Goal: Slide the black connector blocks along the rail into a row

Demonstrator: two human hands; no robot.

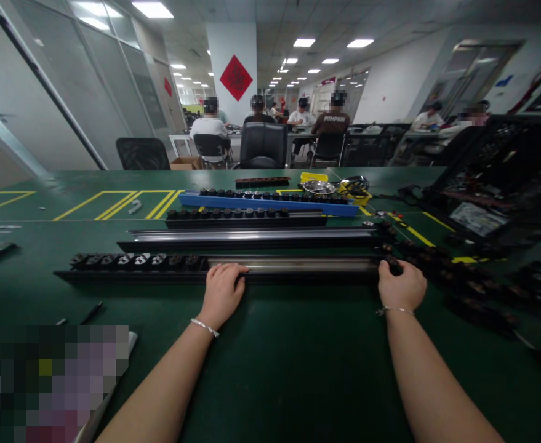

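Observation:
A long black rail [288,277] with a shiny metal channel lies across the table in front of me. Several black socket-like modules [125,261] sit in a row along its left part. My left hand [224,292] is closed over the rail just right of that row, fingers on its top and thumb on the near side. At the rail's right end, my right hand [403,286] pinches a small black module [394,266]; whether it touches the channel is hard to tell. Behind lies a second black rail [252,236] with a bare channel.
Farther back are a shorter black rail [247,223] and a blue rail [270,203], both bearing modules. Loose black modules [464,271] are heaped at right beside a black bin [496,184]. A metal dish [319,187] stands behind. A pen [92,312] lies at left. People sit beyond.

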